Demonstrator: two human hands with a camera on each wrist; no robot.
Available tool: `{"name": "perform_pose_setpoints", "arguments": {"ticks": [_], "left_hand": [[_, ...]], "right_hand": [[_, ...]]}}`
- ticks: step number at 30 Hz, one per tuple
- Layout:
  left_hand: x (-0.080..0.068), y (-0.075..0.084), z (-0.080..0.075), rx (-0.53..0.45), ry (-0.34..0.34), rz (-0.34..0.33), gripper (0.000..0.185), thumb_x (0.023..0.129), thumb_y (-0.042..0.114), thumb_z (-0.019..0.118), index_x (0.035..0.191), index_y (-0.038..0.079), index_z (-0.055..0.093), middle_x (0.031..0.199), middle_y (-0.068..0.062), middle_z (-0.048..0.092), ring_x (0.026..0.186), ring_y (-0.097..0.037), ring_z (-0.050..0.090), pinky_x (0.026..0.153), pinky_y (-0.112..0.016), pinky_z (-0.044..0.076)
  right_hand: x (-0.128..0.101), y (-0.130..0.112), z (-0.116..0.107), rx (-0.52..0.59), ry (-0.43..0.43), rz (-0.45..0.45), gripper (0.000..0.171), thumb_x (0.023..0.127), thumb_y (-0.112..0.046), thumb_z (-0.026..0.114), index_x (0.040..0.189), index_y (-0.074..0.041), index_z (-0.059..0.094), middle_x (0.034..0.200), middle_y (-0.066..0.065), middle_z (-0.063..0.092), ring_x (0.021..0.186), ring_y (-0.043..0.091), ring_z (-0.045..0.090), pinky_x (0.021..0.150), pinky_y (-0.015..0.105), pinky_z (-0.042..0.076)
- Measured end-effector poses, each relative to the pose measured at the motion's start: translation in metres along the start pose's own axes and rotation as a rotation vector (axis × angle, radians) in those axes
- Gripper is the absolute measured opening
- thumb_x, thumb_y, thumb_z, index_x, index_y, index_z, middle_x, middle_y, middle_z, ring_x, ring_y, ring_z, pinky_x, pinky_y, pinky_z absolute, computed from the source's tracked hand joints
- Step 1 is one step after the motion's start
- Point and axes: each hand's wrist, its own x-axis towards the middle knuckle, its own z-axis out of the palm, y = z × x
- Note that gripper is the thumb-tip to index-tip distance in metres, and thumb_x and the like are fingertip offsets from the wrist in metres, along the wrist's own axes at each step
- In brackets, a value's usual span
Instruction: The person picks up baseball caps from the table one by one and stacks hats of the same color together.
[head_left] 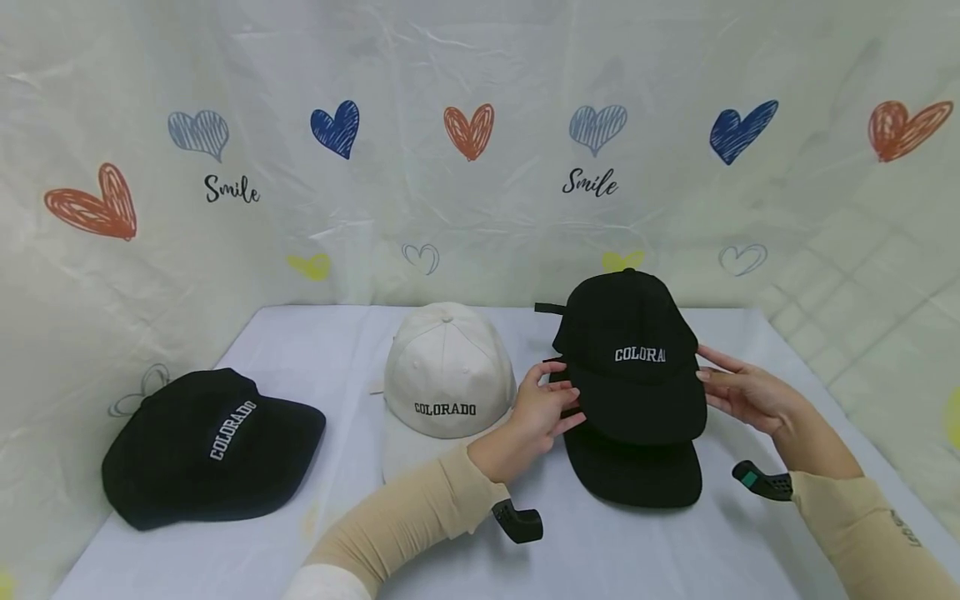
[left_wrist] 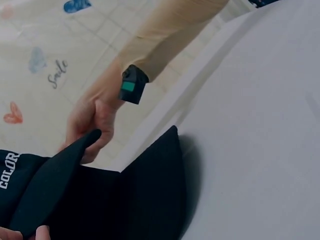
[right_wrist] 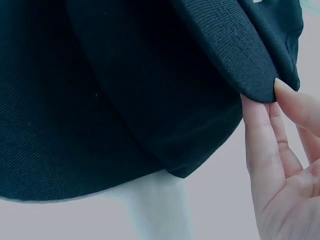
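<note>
Both hands hold up a black cap (head_left: 630, 358) lettered COLORADO by its brim, just above a second black cap (head_left: 633, 471) that lies on the white table (head_left: 675, 550). My left hand (head_left: 558, 400) pinches the brim's left edge. My right hand (head_left: 712, 375) pinches the right edge. In the left wrist view the raised brim (left_wrist: 50, 190) crosses over the lower cap's brim (left_wrist: 150, 185), with the right hand (left_wrist: 90, 125) gripping its far end. In the right wrist view the fingertips (right_wrist: 260, 120) meet the corner of the raised brim (right_wrist: 225, 45) above the lower cap (right_wrist: 75, 125).
A white COLORADO cap (head_left: 446, 375) sits on the table left of my left hand. A third black cap (head_left: 210, 446) lies at the table's left edge. A heart-printed sheet (head_left: 465, 167) hangs behind. Small black cameras (head_left: 517, 521) sit at both wrists.
</note>
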Motion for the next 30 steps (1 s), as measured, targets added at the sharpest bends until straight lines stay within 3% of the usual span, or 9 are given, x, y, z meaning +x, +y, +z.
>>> {"name": "perform_pose_setpoints", "arguments": {"ticks": [12,30], "left_hand": [[-0.003,-0.01,-0.005,0.038,0.004,-0.045,0.042,0.093,-0.013,0.061,0.124,0.015,0.056,0.102,-0.008,0.058,0.085,-0.021,0.061,0.085,-0.05,0.06],[-0.007,-0.023,-0.009,0.086,0.008,-0.101,0.042,0.092,-0.015,0.06,0.119,0.016,0.054,0.099,-0.008,0.058,0.078,-0.02,0.06,0.082,-0.049,0.061]], "right_hand": [[-0.006,0.015,-0.007,0.064,-0.104,0.032,0.053,0.11,0.004,0.033,0.125,-0.025,0.075,0.113,0.005,0.072,0.103,0.017,0.071,0.092,0.028,0.056],[-0.016,0.029,-0.016,0.039,-0.144,0.061,0.054,0.11,0.003,0.032,0.126,-0.026,0.074,0.116,0.003,0.072,0.106,0.016,0.07,0.093,0.028,0.055]]}}
